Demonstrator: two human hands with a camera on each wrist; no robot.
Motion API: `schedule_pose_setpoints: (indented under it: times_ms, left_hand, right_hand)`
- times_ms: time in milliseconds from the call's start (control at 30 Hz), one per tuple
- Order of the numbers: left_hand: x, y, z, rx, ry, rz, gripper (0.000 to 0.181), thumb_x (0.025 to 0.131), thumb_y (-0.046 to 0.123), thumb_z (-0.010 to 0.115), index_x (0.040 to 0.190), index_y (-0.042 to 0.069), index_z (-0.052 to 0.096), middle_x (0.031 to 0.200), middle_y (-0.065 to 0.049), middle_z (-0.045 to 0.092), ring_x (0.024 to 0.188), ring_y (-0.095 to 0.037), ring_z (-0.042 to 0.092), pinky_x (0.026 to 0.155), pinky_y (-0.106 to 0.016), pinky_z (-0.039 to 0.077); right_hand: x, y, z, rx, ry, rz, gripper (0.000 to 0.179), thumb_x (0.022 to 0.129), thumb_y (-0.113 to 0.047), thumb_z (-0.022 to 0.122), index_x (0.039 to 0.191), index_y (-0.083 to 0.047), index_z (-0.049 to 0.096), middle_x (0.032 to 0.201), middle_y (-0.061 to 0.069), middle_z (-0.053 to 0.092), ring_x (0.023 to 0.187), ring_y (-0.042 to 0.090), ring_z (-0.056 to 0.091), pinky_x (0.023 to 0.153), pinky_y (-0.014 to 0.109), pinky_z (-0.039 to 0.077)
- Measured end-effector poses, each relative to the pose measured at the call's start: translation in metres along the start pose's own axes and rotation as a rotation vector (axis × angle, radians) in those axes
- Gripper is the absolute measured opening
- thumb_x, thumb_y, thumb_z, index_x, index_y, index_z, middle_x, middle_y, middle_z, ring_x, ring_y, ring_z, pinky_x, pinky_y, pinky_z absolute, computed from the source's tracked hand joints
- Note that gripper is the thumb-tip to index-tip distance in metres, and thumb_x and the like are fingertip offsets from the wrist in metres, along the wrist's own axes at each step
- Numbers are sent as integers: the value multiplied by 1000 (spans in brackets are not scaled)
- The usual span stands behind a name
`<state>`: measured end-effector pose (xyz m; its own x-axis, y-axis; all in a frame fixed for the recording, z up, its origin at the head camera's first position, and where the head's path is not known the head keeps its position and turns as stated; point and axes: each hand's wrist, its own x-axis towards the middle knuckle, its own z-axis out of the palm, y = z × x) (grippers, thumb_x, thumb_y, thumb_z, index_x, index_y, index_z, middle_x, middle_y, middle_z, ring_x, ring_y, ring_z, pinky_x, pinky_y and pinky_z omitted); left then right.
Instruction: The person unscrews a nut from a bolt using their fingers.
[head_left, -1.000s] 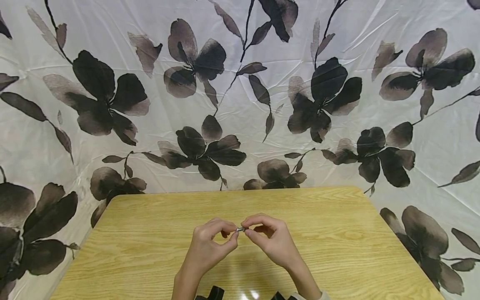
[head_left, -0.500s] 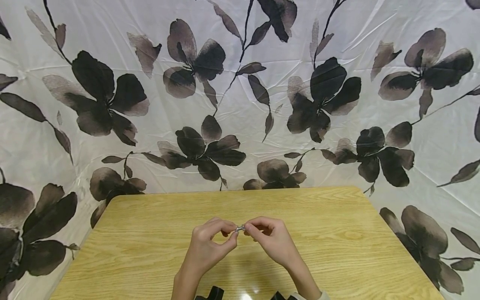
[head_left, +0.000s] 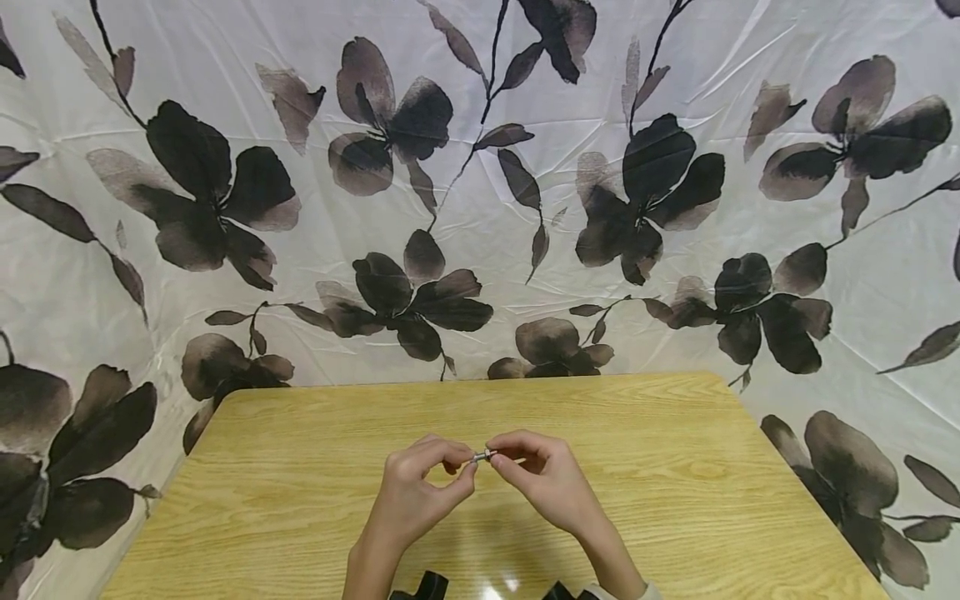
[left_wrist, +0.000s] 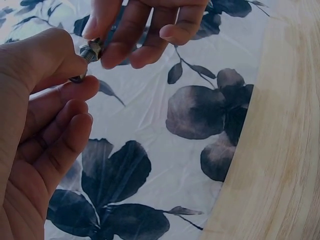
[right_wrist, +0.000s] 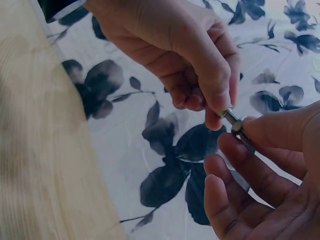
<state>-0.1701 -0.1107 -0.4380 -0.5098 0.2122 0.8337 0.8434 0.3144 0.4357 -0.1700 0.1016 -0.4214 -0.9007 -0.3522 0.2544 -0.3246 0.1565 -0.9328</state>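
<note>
My left hand (head_left: pixel 420 487) pinches one end of a small metal bolt (head_left: pixel 480 457) between thumb and index finger, its head mostly hidden by the fingertips. A hex nut (right_wrist: pixel 237 126) sits on the threaded shank, toward the end away from the left hand. Thumb and index finger of my right hand (head_left: pixel 543 479) lie on either side of the nut and pinch it. In the left wrist view the shank (left_wrist: pixel 87 54) shows between the two hands. The right hand's other fingers are loosely bent and hold nothing. Both hands are raised over the table.
A wood-grain table (head_left: pixel 300 467) with rounded far corners lies under the hands. Behind it and at both sides hangs a white cloth (head_left: pixel 510 250) with dark flower prints. Black wrist-worn pieces (head_left: pixel 431 585) show at the bottom edge.
The right thumb and index finger have shifted around the nut, the thumb moving forward and then back. More of the nut shows now. The left hand keeps its grip on the bolt, nearly still.
</note>
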Motion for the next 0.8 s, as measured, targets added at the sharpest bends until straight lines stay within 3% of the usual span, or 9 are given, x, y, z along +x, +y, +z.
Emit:
schedule_pose_setpoints:
  times_ms: [333, 533, 800]
  left_hand:
    - [0, 1, 0, 14, 1, -7, 30, 70, -11, 82, 90, 11, 76, 83, -5, 77, 67, -15, 64, 65, -17, 53]
    - [1, 2, 0, 23, -4, -27, 28, 72, -10, 82, 89, 12, 77, 84, -4, 77, 68, -14, 65, 66, -18, 54]
    - [3, 4, 0, 32, 15, 3, 31, 70, -12, 81, 92, 10, 77, 82, -3, 76, 69, -14, 67, 67, -19, 57]
  right_hand:
    - [-1, -3, 0, 70, -2, -94, 22, 100, -12, 68, 120, -5, 72, 117, 16, 72, 104, 10, 69, 86, 29, 61]
    - [-1, -3, 0, 96, 23, -160, 23, 100, -7, 65, 122, -2, 70, 121, 23, 70, 110, 15, 69, 87, 31, 61]
    - [1, -2, 2, 47, 36, 14, 27, 102, -21, 65, 124, -7, 70, 112, 14, 74, 100, 18, 71, 83, 33, 61]
